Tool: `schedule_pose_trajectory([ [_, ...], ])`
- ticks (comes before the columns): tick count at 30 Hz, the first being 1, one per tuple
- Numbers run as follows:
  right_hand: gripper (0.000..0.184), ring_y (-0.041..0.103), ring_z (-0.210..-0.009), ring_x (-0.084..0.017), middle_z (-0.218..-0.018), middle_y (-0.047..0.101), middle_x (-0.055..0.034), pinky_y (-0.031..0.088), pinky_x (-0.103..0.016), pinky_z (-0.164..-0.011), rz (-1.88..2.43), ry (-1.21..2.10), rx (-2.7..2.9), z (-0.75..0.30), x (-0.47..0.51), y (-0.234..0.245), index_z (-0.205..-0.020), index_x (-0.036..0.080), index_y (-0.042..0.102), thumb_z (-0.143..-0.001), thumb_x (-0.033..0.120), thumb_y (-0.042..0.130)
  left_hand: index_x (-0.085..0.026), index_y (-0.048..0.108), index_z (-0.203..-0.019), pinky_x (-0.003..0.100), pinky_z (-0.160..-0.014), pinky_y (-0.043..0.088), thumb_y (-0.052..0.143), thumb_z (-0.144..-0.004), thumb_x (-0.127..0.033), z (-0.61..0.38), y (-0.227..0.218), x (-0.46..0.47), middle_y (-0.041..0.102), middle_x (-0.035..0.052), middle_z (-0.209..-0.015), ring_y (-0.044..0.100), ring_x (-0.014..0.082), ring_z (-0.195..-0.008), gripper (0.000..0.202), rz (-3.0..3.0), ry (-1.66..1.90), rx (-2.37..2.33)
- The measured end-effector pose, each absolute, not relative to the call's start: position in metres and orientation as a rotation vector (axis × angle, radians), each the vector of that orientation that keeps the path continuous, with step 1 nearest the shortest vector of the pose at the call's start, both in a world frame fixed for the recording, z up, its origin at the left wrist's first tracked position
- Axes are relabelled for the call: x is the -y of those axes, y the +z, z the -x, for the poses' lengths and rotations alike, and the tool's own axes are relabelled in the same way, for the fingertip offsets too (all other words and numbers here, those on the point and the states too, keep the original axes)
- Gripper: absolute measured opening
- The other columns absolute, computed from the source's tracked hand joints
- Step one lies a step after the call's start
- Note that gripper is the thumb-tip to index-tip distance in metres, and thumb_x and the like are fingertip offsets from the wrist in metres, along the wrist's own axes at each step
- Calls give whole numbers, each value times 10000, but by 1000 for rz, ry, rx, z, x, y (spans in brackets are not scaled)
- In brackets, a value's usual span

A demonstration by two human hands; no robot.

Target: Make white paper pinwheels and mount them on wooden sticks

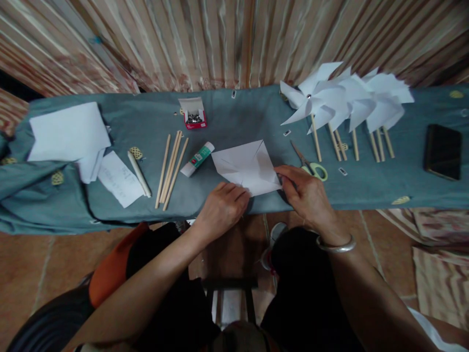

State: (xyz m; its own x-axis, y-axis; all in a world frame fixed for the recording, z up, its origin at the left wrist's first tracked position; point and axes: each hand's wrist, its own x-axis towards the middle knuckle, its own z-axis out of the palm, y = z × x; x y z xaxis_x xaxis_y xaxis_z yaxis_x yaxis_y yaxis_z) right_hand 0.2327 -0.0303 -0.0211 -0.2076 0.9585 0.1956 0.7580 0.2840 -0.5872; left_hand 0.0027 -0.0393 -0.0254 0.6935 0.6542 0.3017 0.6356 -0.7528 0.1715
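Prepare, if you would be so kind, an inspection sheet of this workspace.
Surface: teal cloth, wrinkled at the left.
Work items: paper, creased, between the hands; glue stick and sticks to its left; scissors to its right; open box of metal pins beyond the glue stick; pinwheels farther right.
Clutter: white sheets, note and pen at the left; phone at the far right.
Hands: left hand touches the paper's near edge; right hand has fingers at its right corner, grip unclear.
Cables: nothing seen.
Surroundings: striped curtain behind; tiled floor below.
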Motion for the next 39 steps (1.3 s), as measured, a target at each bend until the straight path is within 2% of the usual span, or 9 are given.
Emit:
schedule_pose_trajectory([
  [4,425,584,-1253,-224,-1305,656,-55,450,-470,-1077,1433,839,1927,-248,29,-23,-1162,253,698,-845,115,450,-120,662,-941,329,-692,477,490,-950,-166,5,-28,40,713,78,-903,631,195,-780,178,-2839,645,-1081],
  [8,388,498,-1346,-259,-1373,610,-43,415,-508,-1107,1346,1077,1871,-253,30,-23,-1155,301,707,-791,184,643,-124,662,-915,317,-697,500,493,-950,-169,9,-28,42,722,75,-895,649,186,-772,179,-2816,705,-1057],
  [10,312,510,-1334,-272,-1367,615,-43,418,-510,-1106,1331,1129,1822,-250,30,-22,-1078,307,739,-769,263,728,-128,660,-906,318,-702,508,486,-951,-167,9,-28,43,724,78,-893,656,185,-779,184,-2800,705,-1050],
  [13,148,561,-1280,-270,-1323,645,-46,434,-490,-1096,1350,1161,1747,-243,29,-21,-901,287,778,-776,361,750,-128,657,-905,329,-705,515,497,-938,-153,9,-29,43,723,83,-894,660,192,-790,165,-2787,689,-1045],
  [16,134,589,-1243,-266,-1280,668,-58,437,-480,-1090,1367,1149,1696,-235,28,-24,-846,264,777,-790,380,741,-127,650,-955,339,-730,522,510,-927,-151,7,-30,44,724,87,-931,664,203,-827,145,-2784,660,-1040],
  [22,89,582,-1235,-272,-1286,649,-66,456,-497,-1060,1432,917,1798,-219,27,-33,-833,254,758,-816,323,705,-127,537,-1251,355,-826,546,477,-958,-175,1,-31,50,702,94,-1078,654,201,-944,303,-2712,729,-1000],
  [29,83,572,-1230,-271,-1300,637,-66,467,-500,-1038,1403,683,1986,-208,29,-36,-894,254,728,-835,278,675,-109,608,-1157,372,-848,564,469,-963,-173,-3,-37,51,685,105,-1057,614,211,-979,248,-2639,711,-916],
  [33,213,562,-1239,-288,-1303,634,-95,445,-529,-1056,1417,623,1978,-209,29,-37,-1027,239,695,-822,297,697,-104,622,-1135,373,-851,564,463,-967,-181,-4,-39,51,678,106,-1056,592,210,-980,243,-2599,724,-926],
  [39,196,567,-1234,-295,-1303,636,-86,442,-534,-1052,1435,621,1972,-210,29,-37,-1003,245,688,-829,335,691,-116,618,-1150,381,-859,559,479,-961,-188,-4,-39,52,673,106,-1072,588,213,-985,245,-2595,658,-945],
])
